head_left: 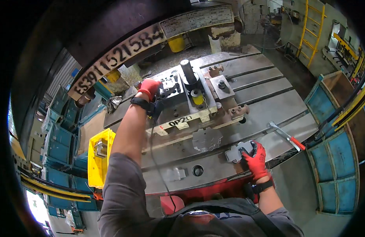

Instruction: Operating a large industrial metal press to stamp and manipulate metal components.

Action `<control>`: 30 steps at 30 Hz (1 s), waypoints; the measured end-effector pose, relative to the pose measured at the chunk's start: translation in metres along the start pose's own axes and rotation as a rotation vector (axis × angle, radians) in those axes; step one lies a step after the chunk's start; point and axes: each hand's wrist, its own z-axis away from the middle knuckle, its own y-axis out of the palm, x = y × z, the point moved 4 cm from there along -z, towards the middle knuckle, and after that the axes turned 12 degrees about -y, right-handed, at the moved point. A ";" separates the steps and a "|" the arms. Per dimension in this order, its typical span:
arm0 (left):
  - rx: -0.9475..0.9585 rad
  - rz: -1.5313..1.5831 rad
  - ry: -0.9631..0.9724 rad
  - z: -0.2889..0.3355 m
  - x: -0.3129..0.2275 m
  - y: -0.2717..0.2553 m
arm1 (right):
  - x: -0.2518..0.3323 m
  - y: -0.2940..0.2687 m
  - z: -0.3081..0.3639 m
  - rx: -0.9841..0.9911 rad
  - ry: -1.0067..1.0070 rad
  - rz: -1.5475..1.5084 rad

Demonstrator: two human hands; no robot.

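Observation:
My left hand (149, 89), in a red glove, reaches out to the left block of the steel die (170, 85); its fingers are partly hidden, so what they hold, if anything, is unclear. Near the front of the press bed (253, 122), my right hand (255, 160), also red-gloved, grips a flat grey metal plate (233, 153) by its right end. A similar irregular metal plate (207, 139) lies on the bed to the left of it. A smaller shiny metal piece (175, 174) rests closer to the front edge. Black straps circle both wrists, and a dark device sits by the left one.
A red-handled ratchet wrench (287, 136) lies at the bed's right edge. At the left stands a yellow bin (94, 158) with metal parts inside. The press ram (111, 27) overhangs the far left. A thin cable (155, 158) hangs across the bed. Blue crates (334, 170) stand right.

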 end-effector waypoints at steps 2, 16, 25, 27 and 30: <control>-0.185 0.078 0.276 0.004 -0.003 -0.011 | -0.001 -0.001 -0.001 -0.007 -0.008 0.008; -0.350 0.417 0.302 0.007 0.029 0.030 | 0.001 0.000 0.000 -0.015 0.010 -0.058; -0.326 1.116 0.073 0.040 -0.021 -0.020 | -0.001 -0.003 0.000 -0.001 0.043 -0.025; -0.143 1.763 -0.110 0.062 -0.003 -0.007 | 0.000 0.003 0.001 -0.014 0.041 -0.072; -0.144 1.629 -0.121 0.125 -0.012 -0.026 | -0.012 0.009 0.002 -0.050 0.063 -0.130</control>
